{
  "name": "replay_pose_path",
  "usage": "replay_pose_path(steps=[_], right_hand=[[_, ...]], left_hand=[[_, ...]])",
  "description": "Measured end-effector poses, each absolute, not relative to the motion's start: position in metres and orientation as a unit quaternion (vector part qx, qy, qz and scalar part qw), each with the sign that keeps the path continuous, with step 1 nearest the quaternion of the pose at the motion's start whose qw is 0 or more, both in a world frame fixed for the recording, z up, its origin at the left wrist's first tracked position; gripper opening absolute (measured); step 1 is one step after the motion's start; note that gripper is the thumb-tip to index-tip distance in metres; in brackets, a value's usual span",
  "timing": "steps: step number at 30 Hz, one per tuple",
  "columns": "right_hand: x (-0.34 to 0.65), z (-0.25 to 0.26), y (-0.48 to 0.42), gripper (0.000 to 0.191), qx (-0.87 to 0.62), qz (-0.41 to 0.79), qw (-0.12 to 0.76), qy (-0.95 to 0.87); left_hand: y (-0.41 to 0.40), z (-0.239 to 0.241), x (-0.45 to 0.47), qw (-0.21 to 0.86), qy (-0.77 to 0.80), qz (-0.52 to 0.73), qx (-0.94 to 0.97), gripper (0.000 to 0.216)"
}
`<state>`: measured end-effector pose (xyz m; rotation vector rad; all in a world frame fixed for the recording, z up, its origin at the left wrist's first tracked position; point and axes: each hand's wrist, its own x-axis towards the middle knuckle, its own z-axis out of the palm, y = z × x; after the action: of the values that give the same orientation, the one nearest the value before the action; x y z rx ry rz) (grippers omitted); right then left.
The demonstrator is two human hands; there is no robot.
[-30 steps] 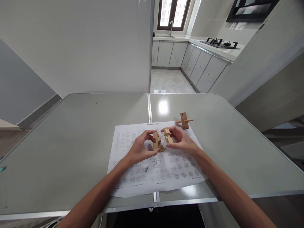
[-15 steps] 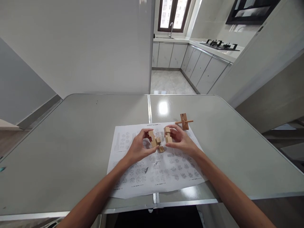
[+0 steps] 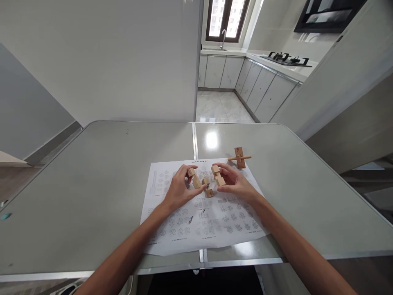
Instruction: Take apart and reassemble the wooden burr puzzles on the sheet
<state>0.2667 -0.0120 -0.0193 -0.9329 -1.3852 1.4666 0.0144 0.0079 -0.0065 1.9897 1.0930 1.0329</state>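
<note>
Between the thumb and fingers of my left hand point(image 3: 179, 188) is a notched wooden puzzle piece point(image 3: 195, 179), tilted with its upper end toward the left. My right hand point(image 3: 238, 184) grips a second notched wooden puzzle piece point(image 3: 218, 176), held by its two ends. A third pale wooden piece point(image 3: 209, 192) lies on the printed sheet point(image 3: 184, 243) between the hands, close to my left thumb tip. The two held pieces are apart from each other. My palms and curled fingers hide parts of both pieces.
Beyond my right hand stands a brown wooden puzzle point(image 3: 240, 157) with a thin rod through it, at the sheet's far right corner. The sheet lies across the seam of a grey table point(image 3: 92, 184). A small teal object point(image 3: 6, 216) is at the left edge.
The piece in my left hand has turned, showing another side. My right hand has tilted its piece a little. The view has shifted slightly.
</note>
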Motion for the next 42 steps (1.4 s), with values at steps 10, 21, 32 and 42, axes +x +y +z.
replay_pose_path(steps=[10, 21, 32, 42], right_hand=[[0.266, -0.020, -0.014, 0.085, -0.156, 0.722, 0.357, -0.572], [0.271, -0.011, -0.014, 0.062, -0.339, 0.598, 0.424, -0.589], [0.271, -0.036, -0.006, 0.063, -0.528, 0.236, 0.364, -0.730], [0.274, -0.026, -0.011, 0.048, -0.485, 0.188, 0.384, -0.763]], left_hand=[[0.001, -0.006, 0.017, 0.297, 0.360, 0.382, 0.798, 0.053], [0.006, -0.007, 0.011, 0.228, 0.395, 0.378, 0.806, 0.060], [0.014, -0.013, 0.002, 0.193, 0.395, 0.269, 0.857, 0.071], [0.019, -0.010, -0.011, 0.227, 0.365, 0.244, 0.869, 0.068]])
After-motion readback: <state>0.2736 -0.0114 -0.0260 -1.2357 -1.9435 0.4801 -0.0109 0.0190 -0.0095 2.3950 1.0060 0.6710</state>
